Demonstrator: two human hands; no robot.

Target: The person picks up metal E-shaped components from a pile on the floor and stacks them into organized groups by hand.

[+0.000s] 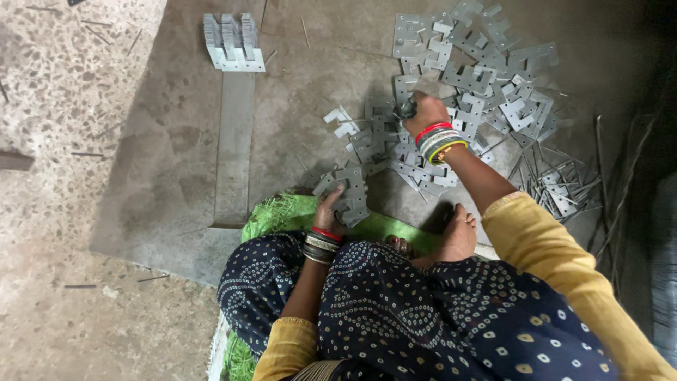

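A neat stack of grey stamped metal plates (233, 44) is standing far left on the grey floor sheet (176, 141). The left hand (329, 210) is grasping a small bundle of notched grey metal plates (345, 192) near the green mat (282, 212). The right hand (425, 111) is clenching around a piece in the loose pile of metal plates (479, 77), far right.

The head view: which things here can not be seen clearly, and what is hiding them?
- Right hand, head view: blurred and seen from the back, so what its fingers grip in the pile of metal plates is unclear.
- Left hand: its palm is hidden behind the stack of plates it holds; their number is too small to tell.
- Thin rods: lost in dark shadow at the right edge.
- Bent plates: partly cut by the top edge.
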